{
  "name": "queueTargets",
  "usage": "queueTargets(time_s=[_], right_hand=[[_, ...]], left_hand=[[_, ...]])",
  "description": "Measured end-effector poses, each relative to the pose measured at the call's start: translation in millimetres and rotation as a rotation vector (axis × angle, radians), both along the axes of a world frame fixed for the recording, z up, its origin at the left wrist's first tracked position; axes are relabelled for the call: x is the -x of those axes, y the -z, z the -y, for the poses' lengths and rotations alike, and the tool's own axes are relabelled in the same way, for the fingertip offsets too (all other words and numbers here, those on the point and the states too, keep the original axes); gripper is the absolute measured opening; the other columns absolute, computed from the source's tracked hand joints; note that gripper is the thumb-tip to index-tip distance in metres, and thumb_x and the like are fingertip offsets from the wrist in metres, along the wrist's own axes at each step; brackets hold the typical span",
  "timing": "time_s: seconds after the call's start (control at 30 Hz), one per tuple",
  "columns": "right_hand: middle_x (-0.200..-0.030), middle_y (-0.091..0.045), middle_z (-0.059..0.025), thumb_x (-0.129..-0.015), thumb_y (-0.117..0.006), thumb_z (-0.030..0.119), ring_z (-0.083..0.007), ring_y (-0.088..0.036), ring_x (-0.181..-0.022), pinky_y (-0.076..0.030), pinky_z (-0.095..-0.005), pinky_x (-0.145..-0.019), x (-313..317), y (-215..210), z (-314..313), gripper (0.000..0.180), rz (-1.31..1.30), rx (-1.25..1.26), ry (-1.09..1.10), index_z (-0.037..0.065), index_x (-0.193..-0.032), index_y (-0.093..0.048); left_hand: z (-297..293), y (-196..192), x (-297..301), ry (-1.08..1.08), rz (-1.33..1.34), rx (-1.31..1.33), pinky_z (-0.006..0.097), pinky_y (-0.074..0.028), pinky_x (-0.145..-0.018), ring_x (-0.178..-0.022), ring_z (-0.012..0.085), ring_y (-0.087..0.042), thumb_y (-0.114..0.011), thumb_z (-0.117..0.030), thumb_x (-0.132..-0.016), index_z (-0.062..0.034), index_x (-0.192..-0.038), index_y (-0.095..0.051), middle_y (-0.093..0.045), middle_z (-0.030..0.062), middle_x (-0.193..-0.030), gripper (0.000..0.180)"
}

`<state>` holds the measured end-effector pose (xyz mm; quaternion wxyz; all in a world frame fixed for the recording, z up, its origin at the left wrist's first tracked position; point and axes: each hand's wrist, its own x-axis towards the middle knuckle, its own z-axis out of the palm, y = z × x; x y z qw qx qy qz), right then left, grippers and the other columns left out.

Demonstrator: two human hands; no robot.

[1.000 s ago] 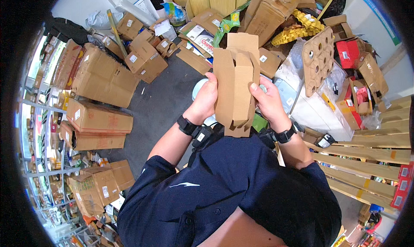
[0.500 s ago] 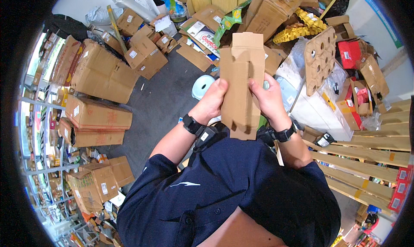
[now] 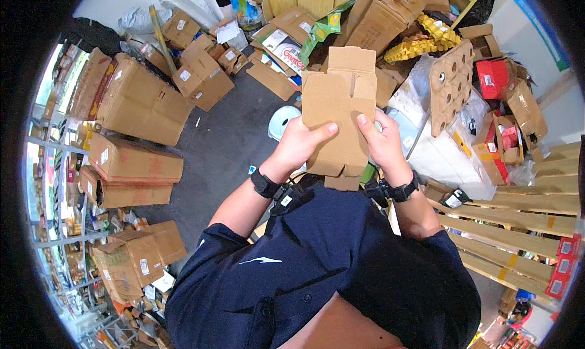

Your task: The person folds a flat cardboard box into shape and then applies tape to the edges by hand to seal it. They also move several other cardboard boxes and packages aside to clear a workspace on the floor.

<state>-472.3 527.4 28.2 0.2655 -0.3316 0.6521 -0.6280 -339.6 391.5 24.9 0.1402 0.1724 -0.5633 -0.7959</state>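
A brown cardboard box (image 3: 338, 99), flattened or partly folded, is held up in front of my chest with its end flaps sticking out at top and bottom. My left hand (image 3: 304, 141) grips its left edge, thumb laid across the front panel. On the right edge my right hand (image 3: 382, 141) holds it the same way, thumb on the front and fingers behind, out of sight. Dark straps with small black devices circle both wrists. Behind the box, beside my left hand, stands a light blue stool (image 3: 284, 122).
Large cartons (image 3: 143, 99) stand along the left by a metal shelf (image 3: 61, 239). Piled boxes and packaging fill the far side. To the right are a white case (image 3: 454, 157), a moulded pulp tray (image 3: 451, 84), red boxes (image 3: 492, 78) and wooden slats (image 3: 512, 227).
The box's front panel now looks wider and flatter, with its central gap mostly covered. My left thumb has moved inward across the panel.
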Motion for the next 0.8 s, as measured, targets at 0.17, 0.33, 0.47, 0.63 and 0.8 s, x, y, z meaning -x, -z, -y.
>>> queueTargets(time_s=[0.17,0.33,0.47,0.63,0.8], right_hand=[[-0.098,-0.067,-0.0031,-0.094,-0.060,0.025,-0.0090,-0.059,-0.087,-0.050,-0.0261,-0.076,-8.1,-8.5,22.1,0.030,0.137,0.054,-0.050,-0.001,-0.109,-0.065],[-0.101,-0.068,-0.0045,-0.094,-0.061,0.022,-0.0091,-0.060,-0.089,-0.050,-0.0261,-0.078,-25.2,10.2,64.2,0.030,0.061,-0.126,-0.258,-0.002,-0.111,-0.064],[-0.098,-0.069,-0.0052,-0.092,-0.062,0.018,-0.0107,-0.060,-0.090,-0.049,-0.0288,-0.081,-54.5,14.7,98.8,0.028,-0.161,-0.202,-0.467,-0.002,-0.111,-0.064],[-0.105,-0.067,-0.0058,-0.089,-0.065,0.019,-0.0114,-0.059,-0.095,-0.049,-0.0289,-0.081,-104.0,24.4,159.6,0.031,-0.218,-0.265,-0.699,-0.002,-0.112,-0.063],[-0.108,-0.063,-0.0047,-0.083,-0.072,0.023,-0.0125,-0.057,-0.099,-0.047,-0.0286,-0.085,-144.3,-1.4,237.3,0.046,0.014,0.025,-0.565,0.001,-0.121,-0.057]], left_hand=[[10.2,11.5,-7.4,-0.050,-0.124,-0.178,0.032,-0.050,-0.087,-0.101,0.0170,-0.061,-0.064,-0.013,-0.090,0.0010,-0.122,-0.055,-0.062,0.0086,-0.115,0.036],[45.5,21.5,-42.3,-0.287,-0.187,-0.288,0.032,-0.050,-0.088,-0.101,0.0174,-0.061,-0.064,-0.014,-0.090,0.0009,-0.123,-0.053,-0.062,0.0086,-0.114,0.037],[80.0,34.6,-91.7,-0.355,-0.186,-0.287,0.034,-0.050,-0.089,-0.103,0.0196,-0.061,-0.068,-0.016,-0.087,0.0006,-0.124,-0.050,-0.061,0.0100,-0.117,0.044],[122.7,36.2,-165.6,-0.445,-0.105,-0.120,0.032,-0.050,-0.087,-0.102,0.0174,-0.060,-0.069,-0.016,-0.086,0.0015,-0.122,-0.052,-0.062,0.0101,-0.115,0.044],[161.9,20.1,-229.6,-0.370,0.077,0.067,0.030,-0.049,-0.086,-0.098,0.0151,-0.061,-0.069,-0.015,-0.085,0.0015,-0.120,-0.055,-0.064,0.0094,-0.112,0.041]])
